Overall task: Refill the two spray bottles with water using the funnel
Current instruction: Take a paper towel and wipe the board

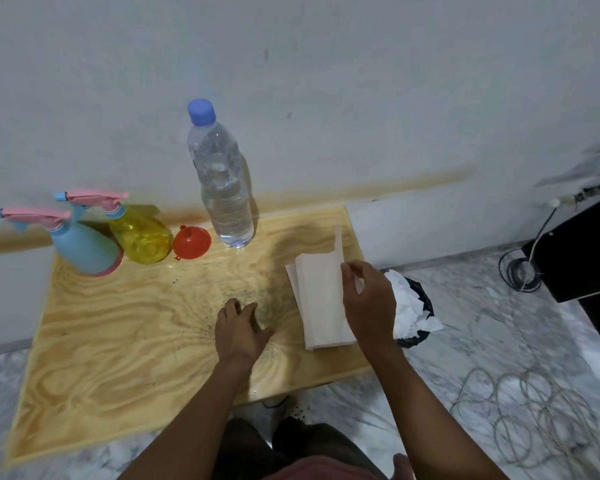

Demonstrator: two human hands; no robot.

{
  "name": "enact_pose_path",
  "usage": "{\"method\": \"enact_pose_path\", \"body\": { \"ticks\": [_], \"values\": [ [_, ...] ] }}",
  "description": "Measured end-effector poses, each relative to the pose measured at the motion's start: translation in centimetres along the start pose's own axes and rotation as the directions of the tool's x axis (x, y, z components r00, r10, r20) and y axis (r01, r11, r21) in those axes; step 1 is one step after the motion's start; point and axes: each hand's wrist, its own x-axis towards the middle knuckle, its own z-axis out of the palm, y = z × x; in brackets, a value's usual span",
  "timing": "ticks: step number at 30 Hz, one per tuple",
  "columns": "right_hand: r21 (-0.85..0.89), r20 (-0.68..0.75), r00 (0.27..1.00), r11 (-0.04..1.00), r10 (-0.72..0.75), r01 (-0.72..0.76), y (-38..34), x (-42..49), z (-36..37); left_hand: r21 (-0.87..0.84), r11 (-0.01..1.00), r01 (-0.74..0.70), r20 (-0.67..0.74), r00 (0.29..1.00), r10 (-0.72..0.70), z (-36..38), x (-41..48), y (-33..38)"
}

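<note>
Both spray bottles, blue [84, 249] and yellow [141, 239], stand capped at the worktop's [118, 341] far left, beside the funnel [192, 243] and the capped water bottle [222, 188], within reach for filling. Left hand [239, 330] hovers, grip apart and empty. Right hand [369, 303] pinches a tissue sheet [321, 299], likely for spills.

Grained matt plywood is noted for the surface [118, 341], glossy clear plastic for the water bottle [222, 188], soft matt paper for the folded towels [321, 299], polished marble for the floor [465, 341].
</note>
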Motion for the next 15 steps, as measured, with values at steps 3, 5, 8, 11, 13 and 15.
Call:
{"method": "enact_pose_path", "body": {
  "ticks": [3,5,8,11,13,15],
  "values": [
    [0.039,-0.041,0.999,0.999,-0.033,0.034,-1.1,1.1,-1.0,0.01,1.0,-0.005,-0.004,1.0,0.005,-0.1,-0.1,0.1],
    [0.064,-0.079,0.996,0.997,-0.049,0.054,-2.0,1.7,-1.7,0.012,1.0,-0.006,-0.005,1.0,0.006,-0.1,-0.2,0.1],
    [0.098,-0.111,0.991,0.992,-0.073,0.084,-3.2,2.4,-2.5,0.005,1.0,-0.007,0.001,1.0,0.007,-0.1,-0.2,0.0],
    [0.144,-0.103,0.991,0.985,-0.08,0.094,-4.4,2.9,-3.2,0.008,1.0,-0.015,-0.006,1.0,0.015,-0.1,-0.2,-0.1],
    [0.197,-0.077,0.994,0.976,-0.074,0.088,-5.3,3.1,-3.8,0.008,1.0,-0.015,-0.008,1.0,0.015,-0.1,-0.2,-0.1],
    [0.24,-0.031,0.997,0.968,-0.068,0.073,-6.2,3.2,-4.2,0.004,1.0,-0.013,-0.009,1.0,0.013,-0.1,-0.2,-0.1]
  ]
}}
